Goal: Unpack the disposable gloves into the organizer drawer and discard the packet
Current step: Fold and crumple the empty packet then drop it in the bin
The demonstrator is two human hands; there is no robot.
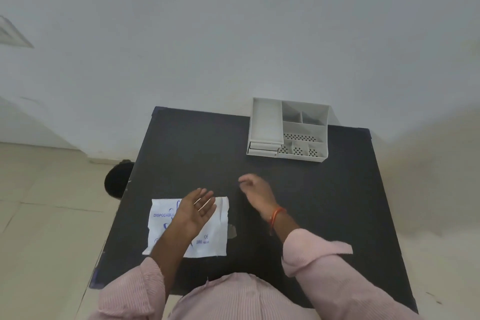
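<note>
A white packet of disposable gloves (213,241) with blue print lies flat near the front left of the black table (324,202). My left hand (198,209) hovers over the packet's upper part, palm up and fingers spread, holding nothing. My right hand (255,188) hangs above the table to the right of the packet, fingers loosely curled and blurred, with nothing in it. A white plastic organizer (287,130) with several compartments stands at the table's far right edge; its small drawers (263,148) at the front left corner look pushed in.
A dark round object (118,182) sits on the tiled floor beside the table's left edge. A small grey scrap (232,231) lies on the table just right of the packet. A white wall rises behind the table.
</note>
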